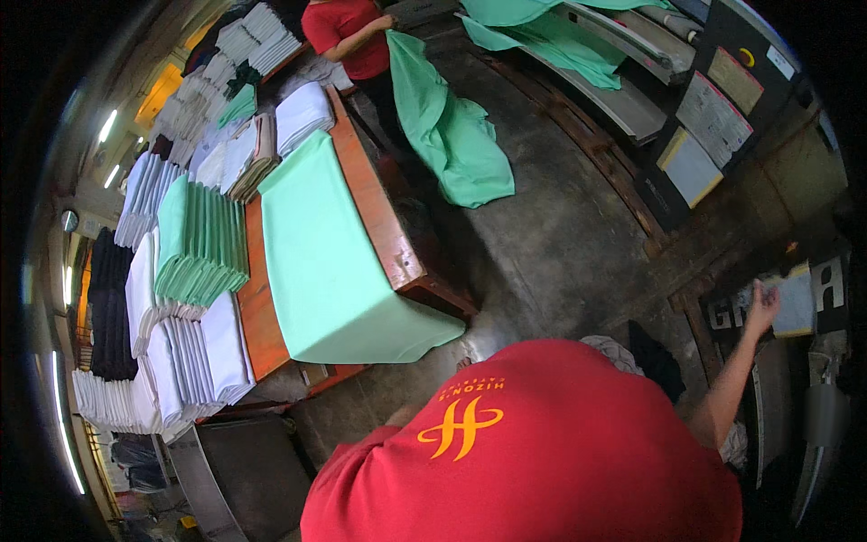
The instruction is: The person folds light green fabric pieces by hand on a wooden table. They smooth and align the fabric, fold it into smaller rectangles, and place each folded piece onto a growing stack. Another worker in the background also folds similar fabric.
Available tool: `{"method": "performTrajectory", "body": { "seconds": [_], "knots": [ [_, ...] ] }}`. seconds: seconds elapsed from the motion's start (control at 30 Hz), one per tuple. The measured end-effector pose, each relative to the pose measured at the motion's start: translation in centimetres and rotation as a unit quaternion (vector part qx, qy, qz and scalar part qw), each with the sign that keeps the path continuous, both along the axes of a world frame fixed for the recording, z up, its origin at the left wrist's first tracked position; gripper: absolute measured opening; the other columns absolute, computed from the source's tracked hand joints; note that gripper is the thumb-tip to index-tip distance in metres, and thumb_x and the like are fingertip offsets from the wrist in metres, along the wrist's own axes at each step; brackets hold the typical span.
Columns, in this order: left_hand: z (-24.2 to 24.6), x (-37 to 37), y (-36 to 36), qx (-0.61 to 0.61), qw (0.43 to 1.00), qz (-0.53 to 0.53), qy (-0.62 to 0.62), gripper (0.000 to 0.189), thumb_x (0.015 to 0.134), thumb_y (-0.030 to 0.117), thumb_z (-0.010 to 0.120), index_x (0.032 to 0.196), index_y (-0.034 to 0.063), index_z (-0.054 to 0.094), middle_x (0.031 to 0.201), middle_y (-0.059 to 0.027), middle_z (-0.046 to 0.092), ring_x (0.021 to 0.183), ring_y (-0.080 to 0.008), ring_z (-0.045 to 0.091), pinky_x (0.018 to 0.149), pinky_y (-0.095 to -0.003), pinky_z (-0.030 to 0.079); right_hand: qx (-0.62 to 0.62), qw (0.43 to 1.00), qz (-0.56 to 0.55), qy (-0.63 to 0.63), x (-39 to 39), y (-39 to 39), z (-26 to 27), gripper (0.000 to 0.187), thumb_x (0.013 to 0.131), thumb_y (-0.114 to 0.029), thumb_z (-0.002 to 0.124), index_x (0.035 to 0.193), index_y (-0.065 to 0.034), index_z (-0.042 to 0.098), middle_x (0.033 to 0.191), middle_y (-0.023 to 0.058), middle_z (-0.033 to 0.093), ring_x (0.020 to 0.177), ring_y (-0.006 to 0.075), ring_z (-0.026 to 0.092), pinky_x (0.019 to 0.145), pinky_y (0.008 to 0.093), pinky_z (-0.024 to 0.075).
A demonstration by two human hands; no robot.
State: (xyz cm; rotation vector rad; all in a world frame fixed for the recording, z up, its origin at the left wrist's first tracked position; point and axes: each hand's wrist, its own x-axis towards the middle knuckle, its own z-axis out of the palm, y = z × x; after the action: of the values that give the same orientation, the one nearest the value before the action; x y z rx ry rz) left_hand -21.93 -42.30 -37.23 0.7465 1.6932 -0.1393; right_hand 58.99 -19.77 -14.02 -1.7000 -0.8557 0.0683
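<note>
My right hand (763,306) reaches out at the right, its fingers raised and apart, with nothing visible in them. It is close to a pale notice (794,301) on a dark machine panel; whether it touches is unclear. My left hand is out of view, and only the left sleeve and a bit of arm show beside my red shirt (535,447). Before me, a mint-green cloth (325,251) lies spread along a wooden table (396,254), its near end hanging over the edge.
Folded green cloths (203,237) and white cloths (203,362) are stacked at the table's left. Another person (349,34) in red holds a long green cloth (440,122) that reaches the floor. More green cloth (562,51) lies over a long machine (609,101) at the upper right.
</note>
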Motion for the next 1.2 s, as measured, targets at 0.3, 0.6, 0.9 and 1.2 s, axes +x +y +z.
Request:
{"method": "performTrajectory", "body": {
  "seconds": [0.3, 0.6, 0.9, 1.2],
  "knots": [
    [0.7, 6.4, 18.4, 0.373, 0.921, 0.108, -0.042, 0.027, 0.092, 0.025, 0.053, 0.1, 0.0022, 0.065, 0.106, -0.0173, 0.064, 0.096, -0.0252, 0.061, 0.081, -0.0362, 0.047, 0.013, 0.924, -0.284, -0.257, 14.7, -5.5, 11.8, 0.073, 0.074, -0.05, 0.075, 0.121, 0.0025, 0.055, 0.123, 0.0208, 0.056, 0.112, 0.0334, 0.055, 0.096, 0.0418, 0.0427],
    [4.3, 15.4, 18.3, 0.154, 0.978, 0.094, -0.1, 0.028, 0.092, 0.025, 0.053, 0.11, 0.0044, 0.059, 0.099, -0.0093, 0.063, 0.09, -0.0226, 0.06, 0.08, -0.0353, 0.048, 0.05, 0.916, -0.345, -0.198, 23.7, -2.2, 14.9, 0.067, 0.069, -0.031, 0.079, 0.118, 0.0046, 0.05, 0.118, 0.0223, 0.053, 0.111, 0.0347, 0.051, 0.096, 0.0421, 0.0404],
    [6.0, 18.6, 19.3, 0.075, 0.996, 0.045, -0.029, 0.037, 0.092, 0.031, 0.054, 0.12, 0.0058, 0.055, 0.113, -0.0109, 0.059, 0.102, -0.0236, 0.056, 0.088, -0.0357, 0.043, 0.067, 0.879, -0.414, -0.226, 28.6, -3.3, 16.5, 0.064, 0.069, -0.033, 0.08, 0.115, 0.0025, 0.054, 0.121, 0.0216, 0.053, 0.112, 0.0347, 0.053, 0.094, 0.0419, 0.042],
    [10.1, 15.6, 20.4, 0.135, 0.991, -0.01, 0.003, 0.047, 0.092, 0.036, 0.055, 0.13, 0.0073, 0.051, 0.127, -0.0125, 0.056, 0.115, -0.0245, 0.053, 0.097, -0.036, 0.039, -0.605, 0.651, -0.35, -0.296, 47.9, -12.0, 5.3, 0.055, 0.085, -0.061, 0.048, 0.119, -0.0199, 0.062, 0.102, 0.0174, 0.067, 0.093, 0.0339, 0.065, 0.076, 0.0472, 0.0514]
  ]
}}
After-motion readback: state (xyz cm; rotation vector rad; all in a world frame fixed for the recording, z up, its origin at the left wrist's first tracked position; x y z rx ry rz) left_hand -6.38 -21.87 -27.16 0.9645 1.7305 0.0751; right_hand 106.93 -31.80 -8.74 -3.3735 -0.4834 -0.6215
